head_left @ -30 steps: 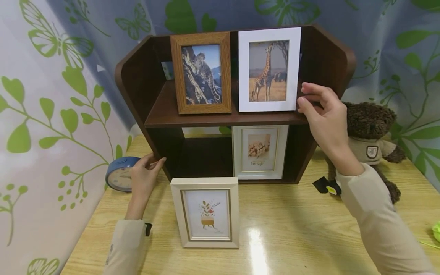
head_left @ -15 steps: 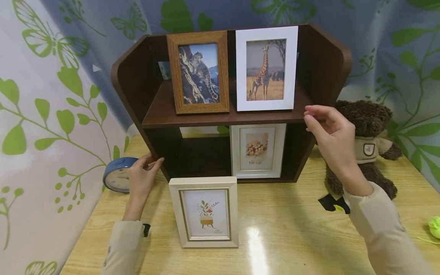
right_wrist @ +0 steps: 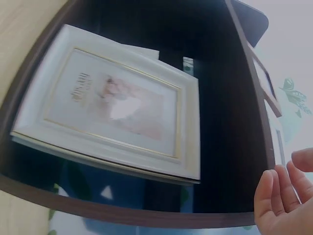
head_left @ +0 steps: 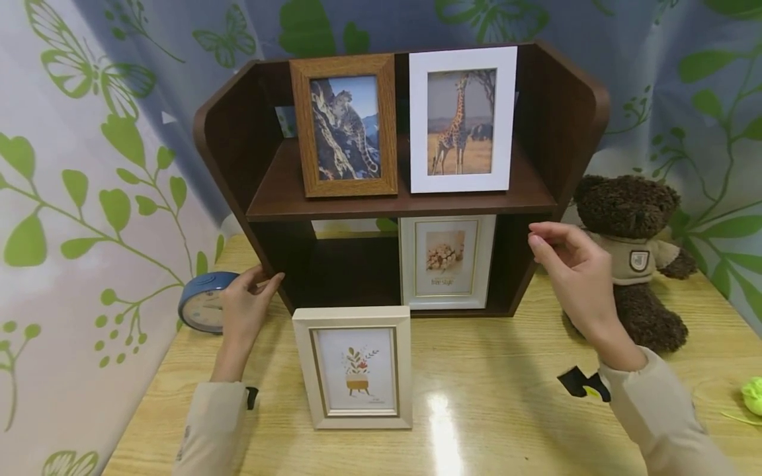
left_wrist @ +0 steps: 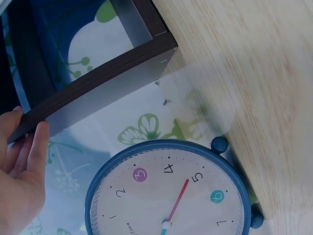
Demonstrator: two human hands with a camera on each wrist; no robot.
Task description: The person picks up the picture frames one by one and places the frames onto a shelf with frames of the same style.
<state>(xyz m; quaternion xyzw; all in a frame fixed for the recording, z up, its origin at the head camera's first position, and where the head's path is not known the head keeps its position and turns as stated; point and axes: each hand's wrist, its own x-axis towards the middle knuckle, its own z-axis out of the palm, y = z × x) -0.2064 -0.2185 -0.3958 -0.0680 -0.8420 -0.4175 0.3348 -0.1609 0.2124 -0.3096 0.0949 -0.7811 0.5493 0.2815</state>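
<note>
My left hand grips the front edge of the left side panel of a dark brown two-tier shelf; in the left wrist view, thumb and fingers lie on either side of the panel. My right hand, loosely curled and holding nothing, hovers by the right side panel. On the top tier stand a brown wooden snow leopard picture frame and a white giraffe picture frame. A white "free style" picture frame stands in the lower tier's right half. A cream picture frame with a plant picture stands on the table before the shelf.
A blue alarm clock stands beside my left hand, left of the shelf. At right sits a dark brown teddy bear in a beige shirt. A bright green ball lies at the table's right edge. Patterned cloth hangs behind.
My right hand has come away from beside the giraffe frame and moved down along the shelf's right side. The left hand keeps its grip, and the frames stand where they were.
</note>
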